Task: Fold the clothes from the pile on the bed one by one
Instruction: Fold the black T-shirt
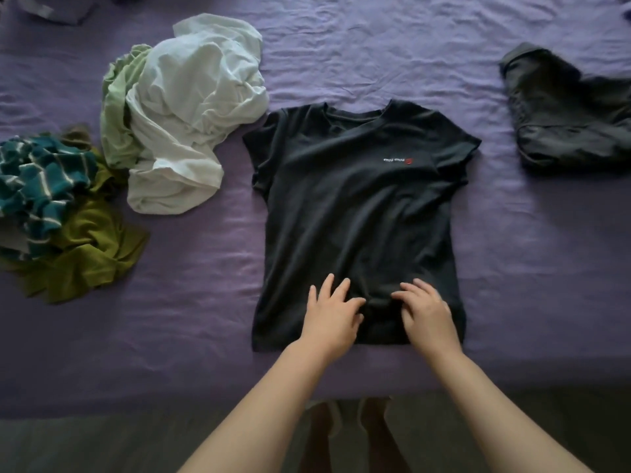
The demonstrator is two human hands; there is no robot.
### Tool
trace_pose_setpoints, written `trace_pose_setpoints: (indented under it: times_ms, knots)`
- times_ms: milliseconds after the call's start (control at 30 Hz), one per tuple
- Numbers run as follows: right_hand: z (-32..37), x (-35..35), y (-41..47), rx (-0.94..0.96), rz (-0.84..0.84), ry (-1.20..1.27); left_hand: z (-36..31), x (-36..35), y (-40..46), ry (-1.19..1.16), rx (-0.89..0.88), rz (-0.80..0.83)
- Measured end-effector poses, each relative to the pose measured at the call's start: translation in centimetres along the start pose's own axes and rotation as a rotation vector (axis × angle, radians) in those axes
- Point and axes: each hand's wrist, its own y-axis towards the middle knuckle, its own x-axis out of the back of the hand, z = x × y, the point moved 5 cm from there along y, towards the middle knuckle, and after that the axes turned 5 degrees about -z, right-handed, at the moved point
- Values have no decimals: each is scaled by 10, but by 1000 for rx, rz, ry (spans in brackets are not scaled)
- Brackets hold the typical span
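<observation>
A black T-shirt with a small white and red logo on the chest lies spread flat, front up, on the purple bed sheet. Its collar points away from me and its hem is near the bed's front edge. My left hand rests palm down on the lower part of the shirt with fingers spread. My right hand lies beside it on the same part, fingers slightly bent, touching the cloth. A small bunch of fabric sits between the two hands. To the left is the pile of unfolded clothes.
The pile holds a white garment, a light green one, a teal striped one and an olive one. A dark folded garment lies at the right. The bed's front edge runs near my forearms, with dark floor below.
</observation>
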Motion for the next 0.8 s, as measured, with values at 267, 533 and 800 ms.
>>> trace_pose_setpoints:
  times_ms: [267,533,800]
  knots:
    - [-58,15,0,-487,-20,174,-33,2,23,47,24,-110]
    - [-63,40,-14,-391,-214,520,-69,6,39,91,-95,-96]
    - [-83,58,-10,-469,-252,489,-106,3,64,199,-177,29]
